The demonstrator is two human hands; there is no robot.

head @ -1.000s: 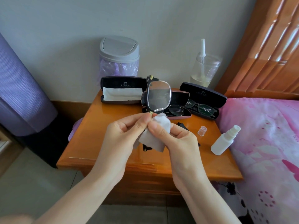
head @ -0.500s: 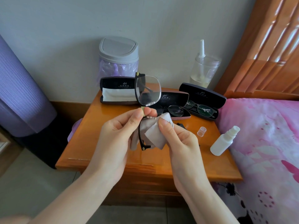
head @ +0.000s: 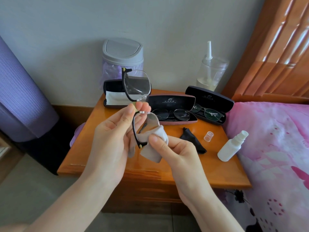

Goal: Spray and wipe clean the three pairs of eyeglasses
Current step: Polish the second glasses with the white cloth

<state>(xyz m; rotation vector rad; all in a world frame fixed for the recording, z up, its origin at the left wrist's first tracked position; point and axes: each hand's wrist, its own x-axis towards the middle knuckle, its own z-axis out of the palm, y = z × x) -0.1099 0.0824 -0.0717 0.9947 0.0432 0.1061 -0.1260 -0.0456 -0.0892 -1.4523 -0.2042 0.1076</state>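
Note:
My left hand [head: 115,131] pinches the bridge of a black half-rim pair of glasses [head: 136,86], held upright above the wooden nightstand [head: 100,144]. My right hand [head: 173,151] grips a grey cloth [head: 155,144] folded over the lower lens. A second pair of glasses [head: 172,114] lies in an open pink-edged case. The third pair [head: 209,112] lies in an open black case to its right. A white spray bottle [head: 232,146] lies on the nightstand's right edge, and its clear cap [head: 208,136] stands beside it.
An empty open case [head: 113,96] with a white cloth stands at the back left. A grey-lidded bin [head: 122,54] and a clear jar [head: 211,72] stand by the wall. A black cloth [head: 192,139] lies mid-table. A pink bed [head: 275,148] borders the right.
The glasses have been turned and shifted left and up. The lower lens has come out from under the cloth, which my right hand now holds against its lower edge.

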